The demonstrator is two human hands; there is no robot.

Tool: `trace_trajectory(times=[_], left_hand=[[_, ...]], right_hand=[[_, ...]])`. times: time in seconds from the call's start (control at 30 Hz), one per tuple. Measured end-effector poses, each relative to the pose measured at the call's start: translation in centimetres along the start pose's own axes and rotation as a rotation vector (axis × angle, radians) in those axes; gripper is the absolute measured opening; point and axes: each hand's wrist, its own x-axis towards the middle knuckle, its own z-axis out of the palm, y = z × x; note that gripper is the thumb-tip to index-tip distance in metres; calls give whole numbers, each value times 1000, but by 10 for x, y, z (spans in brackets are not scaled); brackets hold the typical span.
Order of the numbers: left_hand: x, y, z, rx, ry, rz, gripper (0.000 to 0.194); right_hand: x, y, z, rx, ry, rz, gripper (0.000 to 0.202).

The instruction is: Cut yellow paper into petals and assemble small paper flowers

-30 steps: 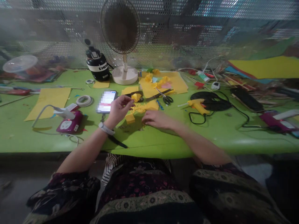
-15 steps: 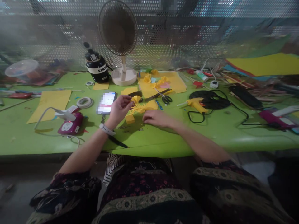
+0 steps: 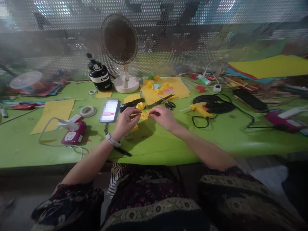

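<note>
Between both hands is a small crinkled piece of yellow paper, raised a little over the green table. My left hand pinches its left side between thumb and fingertips. My right hand pinches the right side. Just behind the fingers a folded yellow paper shape shows in part. Scissors lie open-bladed beyond my right hand. A phone with a lit screen rests left of my left hand. Under that hand, more yellow paper is partly covered.
A yellow glue gun lies on the right beside a coiled black cable. The fan and a black bottle stand at the back. A purple power socket and a tape roll sit left. Yellow sheets carry paper flowers.
My right hand has come up from the table and now grips the yellow paper opposite my left hand. The paper is drawn together between them. The view has tilted slightly upward.
</note>
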Motion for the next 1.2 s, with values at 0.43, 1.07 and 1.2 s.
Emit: trace_trajectory(times=[0.43, 1.07, 1.2], left_hand=[[-3, -9, 5, 32, -43, 62, 17], [0, -8, 4, 17, -43, 106, 11], [-1, -5, 4, -35, -35, 78, 12]], right_hand=[[-3, -8, 7, -96, -33, -22, 9], [-4, -11, 1, 89, -33, 14, 12], [-1, -11, -3, 181, -77, 13, 18]])
